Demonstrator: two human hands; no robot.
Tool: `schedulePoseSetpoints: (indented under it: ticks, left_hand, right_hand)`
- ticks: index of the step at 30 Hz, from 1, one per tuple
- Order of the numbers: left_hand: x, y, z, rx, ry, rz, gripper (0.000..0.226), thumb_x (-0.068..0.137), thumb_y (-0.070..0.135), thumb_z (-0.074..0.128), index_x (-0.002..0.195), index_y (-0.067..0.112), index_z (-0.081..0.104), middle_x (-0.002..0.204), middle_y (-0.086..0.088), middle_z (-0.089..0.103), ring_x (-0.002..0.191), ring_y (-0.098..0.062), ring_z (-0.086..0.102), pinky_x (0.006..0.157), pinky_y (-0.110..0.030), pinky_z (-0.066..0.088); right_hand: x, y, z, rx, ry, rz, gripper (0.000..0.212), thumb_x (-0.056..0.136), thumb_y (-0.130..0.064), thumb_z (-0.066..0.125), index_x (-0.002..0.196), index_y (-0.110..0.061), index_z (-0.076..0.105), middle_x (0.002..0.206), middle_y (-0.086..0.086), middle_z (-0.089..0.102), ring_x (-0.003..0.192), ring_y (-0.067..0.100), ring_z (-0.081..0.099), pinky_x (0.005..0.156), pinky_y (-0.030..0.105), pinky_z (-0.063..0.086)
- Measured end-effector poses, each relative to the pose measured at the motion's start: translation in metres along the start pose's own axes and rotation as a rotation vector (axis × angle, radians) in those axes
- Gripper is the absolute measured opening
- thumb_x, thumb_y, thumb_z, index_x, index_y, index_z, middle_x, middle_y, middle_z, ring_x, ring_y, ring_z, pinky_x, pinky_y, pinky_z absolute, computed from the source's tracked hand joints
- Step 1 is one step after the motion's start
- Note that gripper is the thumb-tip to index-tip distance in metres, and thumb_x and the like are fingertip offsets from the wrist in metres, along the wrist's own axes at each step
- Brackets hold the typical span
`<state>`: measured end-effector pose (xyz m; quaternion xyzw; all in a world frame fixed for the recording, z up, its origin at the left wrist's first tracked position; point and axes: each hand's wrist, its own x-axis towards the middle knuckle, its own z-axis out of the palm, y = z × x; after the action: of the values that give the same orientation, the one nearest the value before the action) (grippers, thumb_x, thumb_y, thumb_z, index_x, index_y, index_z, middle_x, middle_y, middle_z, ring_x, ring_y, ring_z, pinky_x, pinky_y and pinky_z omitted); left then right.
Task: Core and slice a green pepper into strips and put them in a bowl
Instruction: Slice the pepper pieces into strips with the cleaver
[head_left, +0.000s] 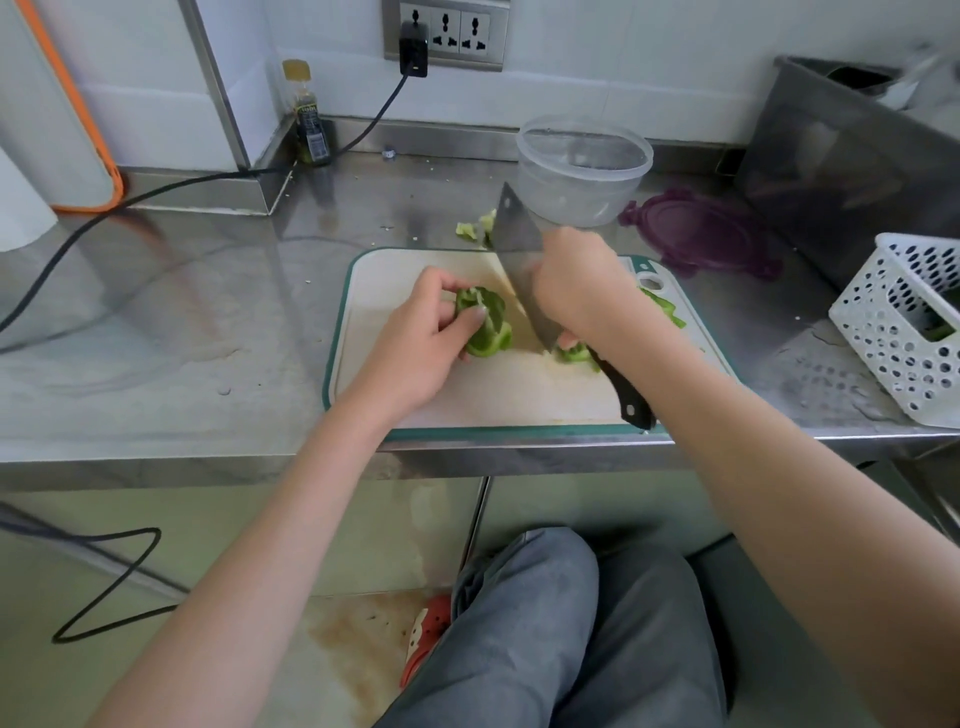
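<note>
Slicing midway | your left hand (415, 338) pinches uncut pepper piece (485, 325) | right hand (576, 283) seemingly gathers strips (665, 307) beside cleaver (519, 270) | bowl (584, 169) empty

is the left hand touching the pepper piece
Touching. The head view shows the left hand with its fingers wrapped around the pepper piece on the board.

Stainless-steel counter (182, 312); bears green-rimmed white cutting board (467, 395) centre; clear plastic bowl (584, 171), purple lid (696, 234), white perforated basket (904, 322) right.
</note>
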<state>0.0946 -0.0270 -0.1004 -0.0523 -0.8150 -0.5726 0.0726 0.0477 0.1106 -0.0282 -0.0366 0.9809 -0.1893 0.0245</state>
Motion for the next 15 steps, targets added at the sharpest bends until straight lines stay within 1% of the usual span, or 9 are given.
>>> schedulePoseSetpoints:
  ticks: [1,2,4,7,8,10,11,13,15]
  left_hand:
    - [0.000,0.000,0.000,0.017,-0.004,-0.001,0.014,0.096,0.022,0.051,0.105,0.017,0.041,0.080,-0.006,0.068,0.072,-0.013,0.061,0.069,-0.027,0.046]
    - [0.000,0.000,0.000,0.061,-0.002,-0.005,0.015,0.096,0.023,0.051,0.105,0.017,0.041,0.080,-0.007,0.068,0.073,-0.014,0.061,0.069,-0.028,0.047]
    - [0.001,-0.001,0.002,0.223,0.000,-0.001,0.016,0.096,0.025,0.051,0.101,0.016,0.040,0.078,-0.006,0.065,0.075,-0.017,0.060,0.069,-0.034,0.047]
    - [0.002,-0.002,0.004,0.350,0.023,0.019,0.018,0.096,0.025,0.049,0.100,0.010,0.039,0.073,-0.005,0.056,0.074,-0.026,0.056,0.067,-0.039,0.042]
    - [0.002,-0.002,0.004,0.352,0.027,0.019,0.019,0.096,0.024,0.049,0.100,0.009,0.039,0.073,-0.005,0.056,0.074,-0.027,0.055,0.067,-0.040,0.042]
    - [0.002,-0.001,0.004,0.357,0.031,0.008,0.019,0.096,0.024,0.048,0.099,0.008,0.038,0.074,-0.006,0.055,0.073,-0.026,0.055,0.064,-0.039,0.041]
    - [0.001,-0.001,0.004,0.361,0.035,0.006,0.018,0.096,0.024,0.048,0.098,0.008,0.038,0.073,-0.005,0.054,0.072,-0.024,0.054,0.060,-0.037,0.039]
    - [0.000,0.000,0.004,0.379,0.040,0.017,0.017,0.097,0.022,0.047,0.095,0.009,0.037,0.069,-0.002,0.051,0.066,-0.020,0.051,0.054,-0.033,0.033]
    - [0.000,0.000,0.005,0.386,0.042,0.022,0.017,0.096,0.021,0.047,0.093,0.010,0.036,0.068,0.000,0.049,0.063,-0.018,0.048,0.052,-0.031,0.030]
  right_hand:
    - [0.000,0.007,-0.006,0.006,0.016,0.001,0.021,0.097,-0.013,0.046,0.112,-0.001,0.053,0.102,0.016,0.060,0.064,0.030,0.060,0.049,0.031,0.049]
    - [-0.001,0.013,-0.012,0.018,0.025,-0.001,0.022,0.098,-0.019,0.047,0.110,-0.002,0.053,0.098,0.015,0.059,0.059,0.027,0.057,0.043,0.026,0.045]
    - [-0.006,0.021,-0.022,0.045,0.046,-0.015,0.028,0.099,-0.028,0.046,0.112,-0.004,0.051,0.099,0.014,0.057,0.071,0.028,0.058,0.038,0.024,0.037]
    - [-0.017,0.021,-0.029,-0.022,0.041,-0.069,0.030,0.098,-0.026,0.047,0.115,-0.002,0.052,0.103,0.014,0.059,0.086,0.027,0.056,0.058,0.026,0.034]
    - [-0.019,0.020,-0.028,-0.025,0.020,-0.080,0.026,0.097,-0.024,0.049,0.112,-0.003,0.053,0.096,0.011,0.059,0.080,0.025,0.057,0.056,0.023,0.036]
    - [-0.020,0.016,-0.023,0.066,-0.018,-0.055,0.017,0.097,-0.022,0.049,0.104,-0.007,0.052,0.075,0.005,0.053,0.057,0.013,0.050,0.036,0.014,0.034]
    - [-0.021,0.014,-0.021,0.101,-0.040,-0.037,0.015,0.098,-0.020,0.048,0.105,-0.007,0.050,0.070,0.004,0.050,0.050,0.012,0.049,0.030,0.012,0.033]
    - [-0.024,0.008,-0.016,0.160,-0.106,-0.004,0.020,0.099,-0.015,0.046,0.116,-0.005,0.047,0.066,0.003,0.049,0.036,0.015,0.052,0.029,0.017,0.039]
    - [-0.027,0.005,-0.014,0.252,-0.123,0.034,0.021,0.099,-0.016,0.046,0.116,-0.004,0.047,0.063,0.004,0.050,0.026,0.014,0.050,0.026,0.019,0.037]
